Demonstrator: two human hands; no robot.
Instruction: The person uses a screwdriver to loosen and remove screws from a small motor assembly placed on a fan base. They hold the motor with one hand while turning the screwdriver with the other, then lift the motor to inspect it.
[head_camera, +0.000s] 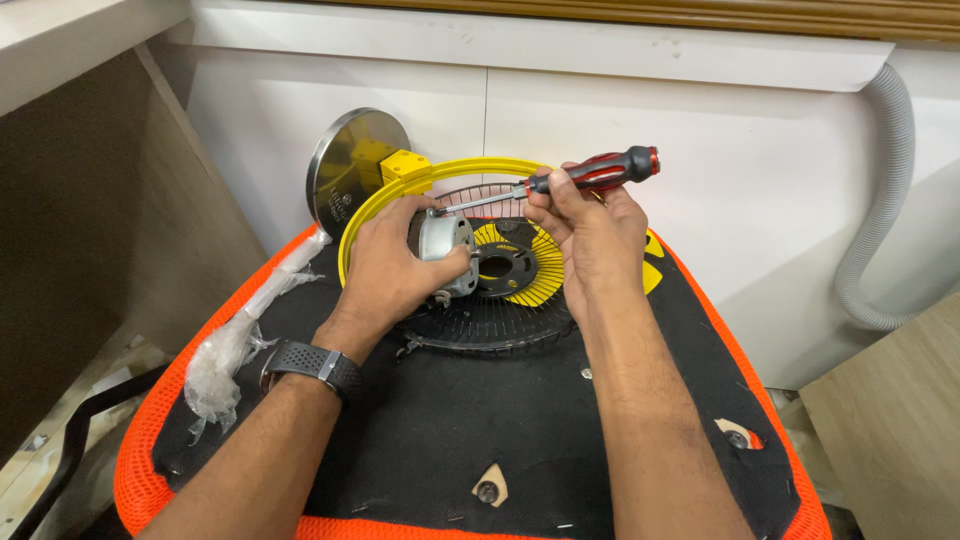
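Observation:
My left hand (392, 268) grips a small silver fan motor (445, 244), holding it over a black wire fan guard (490, 322) with a yellow rim (345, 235). My right hand (590, 235) holds a red-and-black screwdriver (590, 175), its shaft pointing left with the tip on top of the motor. A black round hub (505, 268) with yellow ribs lies in the guard between my hands. A dark watch (312, 365) is on my left wrist.
Everything rests on an upturned chair seat (450, 430), black with an orange mesh border. A round metal base (350, 165) with a yellow block leans against the white cabinet behind. Crumpled clear plastic wrap (235, 345) lies at the left. A grey corrugated hose (885, 200) hangs at the right.

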